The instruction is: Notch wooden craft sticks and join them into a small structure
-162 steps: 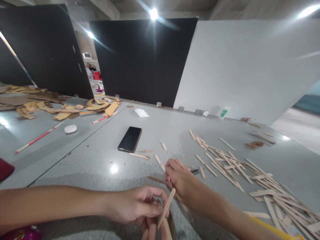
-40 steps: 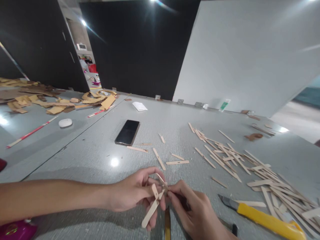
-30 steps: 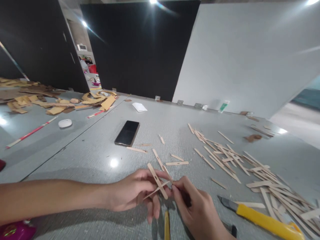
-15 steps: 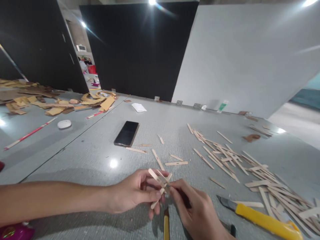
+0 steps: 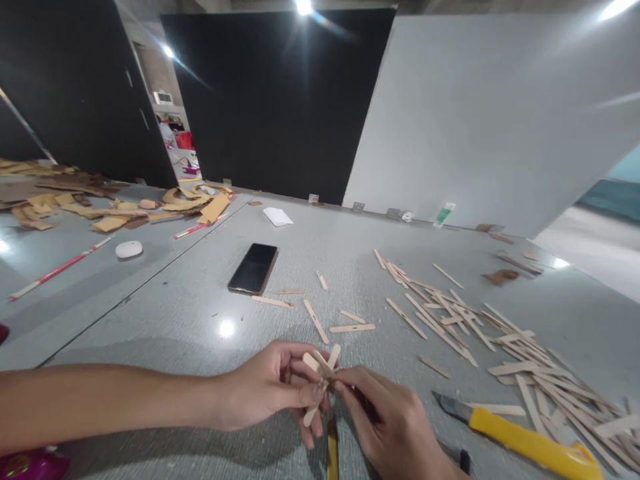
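Closest to us, a purple thing (image 5: 33, 463) is peeking in at lower left (no idea what), and a narrow yellowish strip (image 5: 333, 450) is pointing away from us between our hands. Off to the right, a yellow cutter (image 5: 525, 432) is resting with its blade end aiming left.

Just beyond the strip, we're holding the crossed sticks (image 5: 325, 366) up off the tabletop (image 5: 175, 320). Our left hand (image 5: 273, 383) is clamping them between thumb and fingers, and our right hand (image 5: 383, 413) is pinching right by the crossing, thumb and forefinger together. One stick's long axis is running lower left to upper right, far end leaning away from us; another is slanting away to the left. Fingers are hiding the joint, so we can't tell how they're meeting.

Looks to us like we're fitting the sticks where they cross, so the next move is probably calling for a steady left grip and gentle right fingertips.

Farther out, loose sticks (image 5: 352, 328) are lying flat, a stick pile (image 5: 560, 393) is sprawling along the right, and a phone (image 5: 253, 269) is sitting face up.
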Demonstrator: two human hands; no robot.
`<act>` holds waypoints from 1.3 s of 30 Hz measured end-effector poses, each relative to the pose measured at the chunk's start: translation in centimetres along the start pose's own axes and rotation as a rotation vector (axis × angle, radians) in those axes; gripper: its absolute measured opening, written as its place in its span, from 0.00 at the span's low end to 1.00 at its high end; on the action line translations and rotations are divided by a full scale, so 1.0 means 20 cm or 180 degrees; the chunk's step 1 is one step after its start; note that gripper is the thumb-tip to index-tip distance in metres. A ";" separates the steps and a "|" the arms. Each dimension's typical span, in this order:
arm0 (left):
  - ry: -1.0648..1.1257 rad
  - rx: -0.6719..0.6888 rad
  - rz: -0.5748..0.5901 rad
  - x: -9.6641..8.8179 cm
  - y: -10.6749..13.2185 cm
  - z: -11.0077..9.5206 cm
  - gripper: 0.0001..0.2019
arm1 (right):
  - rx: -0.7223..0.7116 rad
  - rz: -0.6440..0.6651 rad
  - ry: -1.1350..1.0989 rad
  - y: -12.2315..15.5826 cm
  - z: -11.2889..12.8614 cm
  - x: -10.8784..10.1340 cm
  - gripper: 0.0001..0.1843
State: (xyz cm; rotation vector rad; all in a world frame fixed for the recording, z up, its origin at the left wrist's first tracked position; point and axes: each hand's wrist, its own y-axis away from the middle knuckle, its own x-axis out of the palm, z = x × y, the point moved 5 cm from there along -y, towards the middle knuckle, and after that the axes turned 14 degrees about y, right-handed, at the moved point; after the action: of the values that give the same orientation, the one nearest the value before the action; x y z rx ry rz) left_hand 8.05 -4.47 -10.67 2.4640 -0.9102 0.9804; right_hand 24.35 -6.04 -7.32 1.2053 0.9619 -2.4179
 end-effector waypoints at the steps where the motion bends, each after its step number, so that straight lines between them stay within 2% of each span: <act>1: 0.0013 -0.0005 -0.0011 0.00 0.00 0.00 0.16 | -0.0052 -0.0035 0.0029 0.00 0.00 0.00 0.12; 5: 0.0039 -0.0030 0.0002 0.00 0.00 0.00 0.16 | -0.0233 -0.0179 0.0123 0.00 0.02 -0.01 0.12; 13: 0.0111 -0.0013 0.0025 0.01 0.00 -0.01 0.16 | -0.0283 -0.0261 0.0266 0.01 0.03 -0.01 0.11; 17: 0.0191 -0.0040 0.0081 0.01 0.00 0.00 0.18 | -0.0158 -0.0136 0.0325 0.01 0.03 0.00 0.09; 23: 0.0216 -0.0039 0.0101 0.02 -0.01 -0.01 0.19 | 0.0051 -0.0252 0.0052 0.01 0.00 0.01 0.05; 26: 0.0104 -0.0014 0.0054 0.03 -0.01 -0.02 0.18 | 0.0178 -0.0140 -0.0116 0.00 0.00 0.01 0.05; 30: -0.0117 0.0002 -0.0038 0.04 0.01 -0.04 0.16 | 0.0388 -0.0200 -0.0062 -0.02 0.01 -0.04 0.08; 35: -0.0201 0.0040 -0.0052 0.03 0.01 -0.04 0.13 | 0.0195 -0.0571 0.0254 -0.02 0.05 -0.10 0.09; 39: -0.0203 0.0008 -0.0108 0.03 0.01 -0.03 0.12 | 0.0008 -0.0574 0.0356 0.00 0.07 -0.10 0.09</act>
State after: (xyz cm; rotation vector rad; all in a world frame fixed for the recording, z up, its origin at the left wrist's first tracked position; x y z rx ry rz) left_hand 7.98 -4.53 -9.78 2.5175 -0.8847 0.8969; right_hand 24.78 -7.11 -5.26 1.3190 1.1461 -2.5102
